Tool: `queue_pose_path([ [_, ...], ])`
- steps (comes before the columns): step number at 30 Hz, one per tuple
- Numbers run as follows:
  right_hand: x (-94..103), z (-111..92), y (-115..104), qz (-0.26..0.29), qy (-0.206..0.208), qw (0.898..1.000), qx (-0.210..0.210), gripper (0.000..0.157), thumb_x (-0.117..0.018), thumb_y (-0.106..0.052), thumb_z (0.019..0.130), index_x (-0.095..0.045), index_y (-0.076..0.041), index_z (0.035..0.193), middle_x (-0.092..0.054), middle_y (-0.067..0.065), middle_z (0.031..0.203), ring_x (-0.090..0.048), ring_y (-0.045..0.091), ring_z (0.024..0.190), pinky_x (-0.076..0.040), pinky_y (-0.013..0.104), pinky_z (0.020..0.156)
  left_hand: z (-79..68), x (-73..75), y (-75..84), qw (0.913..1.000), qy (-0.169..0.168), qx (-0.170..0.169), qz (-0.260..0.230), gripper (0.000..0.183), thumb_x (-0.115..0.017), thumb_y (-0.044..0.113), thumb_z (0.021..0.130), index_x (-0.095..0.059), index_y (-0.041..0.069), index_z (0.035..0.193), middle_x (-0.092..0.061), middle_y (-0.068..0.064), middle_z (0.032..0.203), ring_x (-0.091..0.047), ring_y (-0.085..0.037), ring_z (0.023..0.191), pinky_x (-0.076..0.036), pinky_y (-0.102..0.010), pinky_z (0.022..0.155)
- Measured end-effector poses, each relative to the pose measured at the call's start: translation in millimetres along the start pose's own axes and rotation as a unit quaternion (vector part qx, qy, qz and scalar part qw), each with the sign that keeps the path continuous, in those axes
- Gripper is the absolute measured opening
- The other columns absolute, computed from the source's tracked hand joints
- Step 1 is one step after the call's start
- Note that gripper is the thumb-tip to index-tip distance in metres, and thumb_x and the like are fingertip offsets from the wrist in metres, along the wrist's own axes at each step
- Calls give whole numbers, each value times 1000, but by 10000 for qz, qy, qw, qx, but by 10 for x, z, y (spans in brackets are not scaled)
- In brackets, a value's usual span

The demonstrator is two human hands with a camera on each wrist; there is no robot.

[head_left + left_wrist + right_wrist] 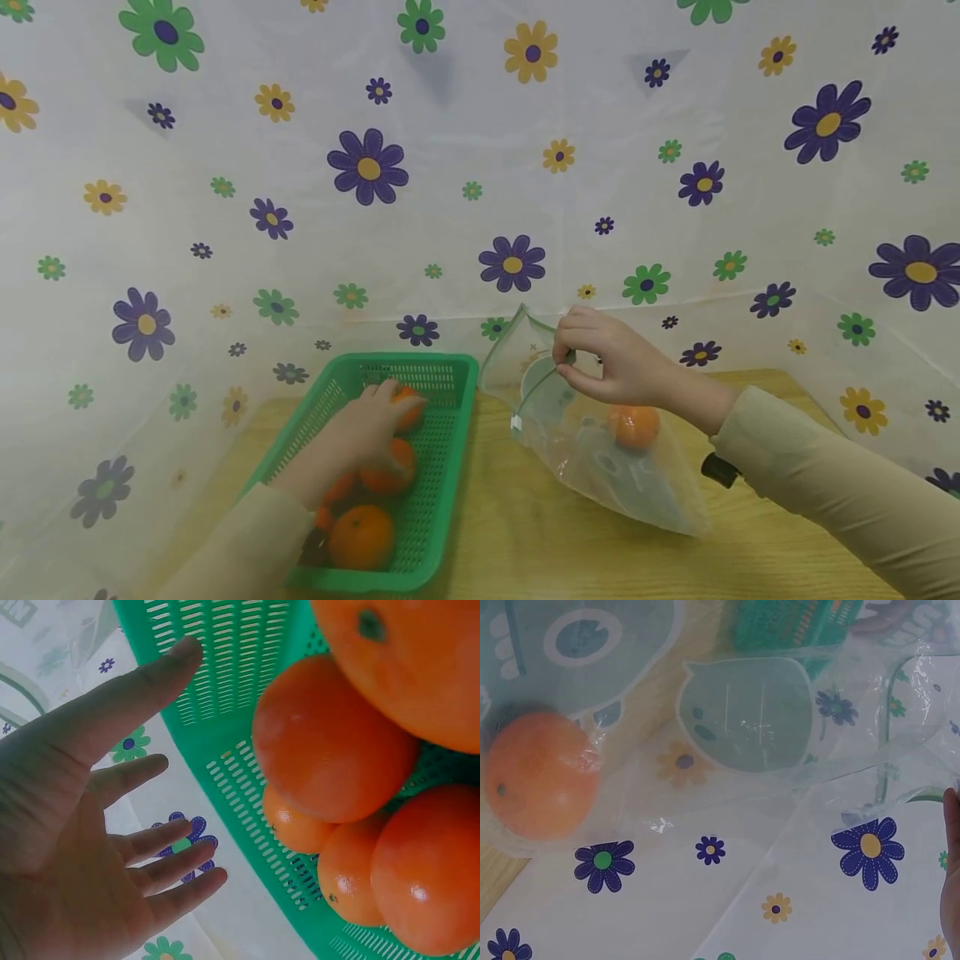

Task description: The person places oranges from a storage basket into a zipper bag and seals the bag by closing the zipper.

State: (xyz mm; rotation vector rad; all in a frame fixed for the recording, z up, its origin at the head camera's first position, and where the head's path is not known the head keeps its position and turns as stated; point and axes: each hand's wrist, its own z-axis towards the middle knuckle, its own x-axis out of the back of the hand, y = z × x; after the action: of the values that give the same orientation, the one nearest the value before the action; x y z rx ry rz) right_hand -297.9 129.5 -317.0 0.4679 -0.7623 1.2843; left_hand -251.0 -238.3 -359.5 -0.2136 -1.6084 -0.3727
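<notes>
My left hand [360, 429] is over the green basket [442, 500], its fingers beside an orange [408, 410] at the far end. In the left wrist view that hand [90, 817] has its thumb and fingers spread apart, with nothing in the palm. Several more oranges [362, 537] lie in the basket, some partly hidden by the hand and sleeve. My right hand [611, 354] pinches the green-edged rim of a clear zip bag [585, 467], which hangs tilted with its mouth open. Inside the bag is one orange [541, 776]. Only a sliver of the right hand shows in the right wrist view.
Basket and bag are side by side on a wooden table [517, 533]. A white sheet with printed flowers [450, 225] rises behind and on both sides. A small black object [720, 471] is at the right wrist.
</notes>
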Motion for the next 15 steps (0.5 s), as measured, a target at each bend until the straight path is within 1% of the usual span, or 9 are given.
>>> queue_pose_path([
  [2,-1,-3,-1,2,2,10000,-12,15,-71,0,86,-66,-13,88,-62,-3,85,-52,11,86,-49,28,75,-2,-27,-24,9999,-78,99,-25,91,-96,21,62,-62,14,147,-45,-30,157,-49,-51,140,-50,-66,111],
  [4,-9,-8,3,20,7,10000,-13,15,-72,1,86,-66,-13,88,-62,-3,85,-52,11,86,-48,28,75,5,-60,-51,9995,-185,240,-93,89,-95,21,63,-63,16,146,-45,-29,158,-47,-49,143,-48,-65,113],
  [5,-13,-10,4,27,7,10000,-12,15,-72,0,86,-66,-13,88,-62,-3,85,-52,11,86,-48,28,75,10,-76,-68,9994,-217,259,-101,89,-95,21,63,-63,17,146,-45,-29,159,-47,-49,144,-48,-65,113],
  [8,-20,-11,6,33,3,10000,-9,15,-72,0,86,-66,-14,88,-62,-4,85,-52,11,86,-48,28,75,17,-116,-94,9993,-267,251,-34,89,-95,23,63,-64,20,146,-51,-24,153,-52,-43,136,-53,-61,108],
  [10,-21,-12,7,32,-5,10000,-23,15,-72,0,86,-66,-14,89,-62,-4,85,-52,11,87,-48,28,75,14,-124,-93,9993,-300,203,41,90,-95,24,62,-63,20,146,-52,-24,151,-54,-43,134,-55,-61,104],
  [13,-12,-11,4,6,-7,10000,-44,14,-72,0,86,-66,-13,89,-62,-3,85,-52,11,87,-49,29,75,11,-126,-80,9991,-380,157,51,90,-97,24,62,-63,17,146,-51,-27,151,-55,-46,133,-57,-62,100],
  [15,-5,-9,0,-11,-4,10000,-54,14,-72,-1,86,-66,-13,89,-63,-3,85,-52,11,87,-49,29,75,6,-127,-70,9987,-464,196,-29,90,-97,21,63,-63,15,146,-50,-29,153,-53,-50,136,-56,-65,101],
])
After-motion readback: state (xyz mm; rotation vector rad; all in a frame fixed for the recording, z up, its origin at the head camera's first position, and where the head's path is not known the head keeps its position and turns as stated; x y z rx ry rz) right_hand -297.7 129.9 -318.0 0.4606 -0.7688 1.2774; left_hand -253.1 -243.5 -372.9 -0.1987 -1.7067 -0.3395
